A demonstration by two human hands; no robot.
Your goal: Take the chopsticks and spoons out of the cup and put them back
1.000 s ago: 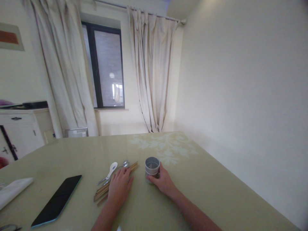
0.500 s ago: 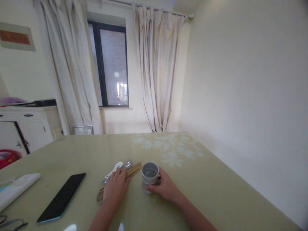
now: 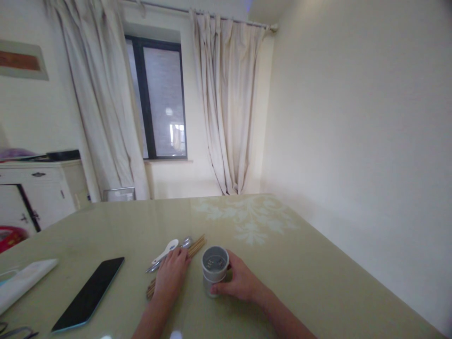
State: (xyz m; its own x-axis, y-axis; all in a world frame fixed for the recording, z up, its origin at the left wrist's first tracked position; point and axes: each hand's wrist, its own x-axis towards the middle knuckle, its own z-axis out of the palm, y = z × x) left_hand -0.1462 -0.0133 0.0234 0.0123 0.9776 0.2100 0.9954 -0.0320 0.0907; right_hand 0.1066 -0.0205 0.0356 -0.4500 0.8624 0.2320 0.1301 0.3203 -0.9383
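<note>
A grey cutlery holder [image 3: 214, 278], a round cup with small holes in its bottom, stands upright on the table. My right hand [image 3: 237, 280] is wrapped round its right side, the thumb across the front. To the left, my left hand [image 3: 173, 270] lies closed over a bundle of wooden chopsticks [image 3: 197, 246], whose ends stick out beyond the fingers and below the palm. Just past that hand lie a white spoon [image 3: 168, 248] and metal spoons [image 3: 187, 242], their handles partly hidden by my fingers.
A black phone-like slab [image 3: 90, 293] lies on the table [image 3: 318, 282] at left, with a white device [image 3: 26, 282] and dark cables [image 3: 21, 331] beyond it. The wall [image 3: 370, 141] runs along the table's right edge. Curtains and a window are behind.
My right hand has brought the cutlery holder slightly nearer to me and to the left. The left hand stays on the chopsticks. The camera view has shifted a little.
</note>
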